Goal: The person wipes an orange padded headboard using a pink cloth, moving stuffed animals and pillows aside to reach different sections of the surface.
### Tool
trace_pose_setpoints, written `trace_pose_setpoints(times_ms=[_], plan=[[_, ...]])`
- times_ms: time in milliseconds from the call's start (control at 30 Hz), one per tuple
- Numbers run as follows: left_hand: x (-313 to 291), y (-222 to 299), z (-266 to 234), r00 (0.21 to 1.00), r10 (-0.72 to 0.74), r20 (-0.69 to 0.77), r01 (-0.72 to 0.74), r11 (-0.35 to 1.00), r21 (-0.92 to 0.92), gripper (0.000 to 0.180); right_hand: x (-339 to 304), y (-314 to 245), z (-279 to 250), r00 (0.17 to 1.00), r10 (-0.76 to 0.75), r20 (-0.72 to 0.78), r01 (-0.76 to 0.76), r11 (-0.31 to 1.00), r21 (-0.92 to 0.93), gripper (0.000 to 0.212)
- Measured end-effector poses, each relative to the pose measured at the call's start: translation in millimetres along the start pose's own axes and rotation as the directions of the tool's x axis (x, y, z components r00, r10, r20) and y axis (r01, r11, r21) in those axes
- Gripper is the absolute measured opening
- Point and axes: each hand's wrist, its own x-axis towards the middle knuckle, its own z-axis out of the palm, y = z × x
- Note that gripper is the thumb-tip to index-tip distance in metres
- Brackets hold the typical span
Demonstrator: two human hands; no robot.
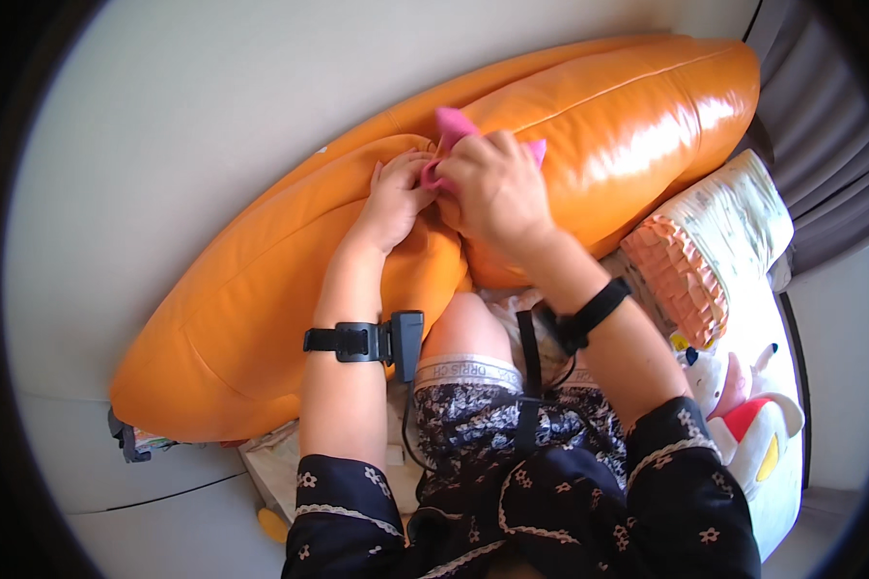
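Note:
A pink cloth [456, 124] is bunched in my right hand [497, 188], whose fingers are closed around it against the orange padded backrest [599, 125]. Parts of the cloth stick out above the knuckles and beside the fingertips. Just to the left, my left hand [394, 201] grips a fold of the same backrest near its middle gap, with bent fingers on top and thumb below. Its fingertips come close to the cloth's edge; whether they touch it I cannot tell. The backrest is glossy and leather-like, with bulging sections meeting under my hands.
A pale wall [193, 145] rises behind the backrest. At right lie a folded patterned bedding piece with a peach ruffle [681, 275] and plush toys [743, 425]. Grey curtains [821, 125] hang beyond. My forearms wear black straps, a device [407, 347] and cables.

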Motion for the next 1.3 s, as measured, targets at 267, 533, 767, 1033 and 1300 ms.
trace_pose_setpoints(times_ms=[267,533,767,1033,1300], plan=[[2,10,5,0.997,0.029,-0.078,-0.017,0.989,0.147,0.025,-4,50,-17,0.955,0.266,-0.131,-0.279,0.955,-0.098,0.013],[1,5,-3,1.0,-0.002,0.011,0.0,0.989,0.146,0.028,-1,23,-11,1.0,-0.002,0.009,0.002,0.998,-0.064,0.019],[2,12,7,0.999,0.006,-0.038,-0.005,1.0,0.016,0.026,-33,168,-34,0.751,0.63,-0.198,-0.475,0.724,0.501,0.02],[8,-35,4,0.958,0.229,-0.173,-0.206,0.968,0.145,0.032,-45,129,-17,0.849,0.509,-0.139,-0.523,0.847,-0.096,0.047],[8,-7,8,0.969,0.165,-0.185,-0.142,0.981,0.13,0.027,-56,145,-18,0.865,0.478,-0.152,-0.494,0.864,-0.099,0.055]])
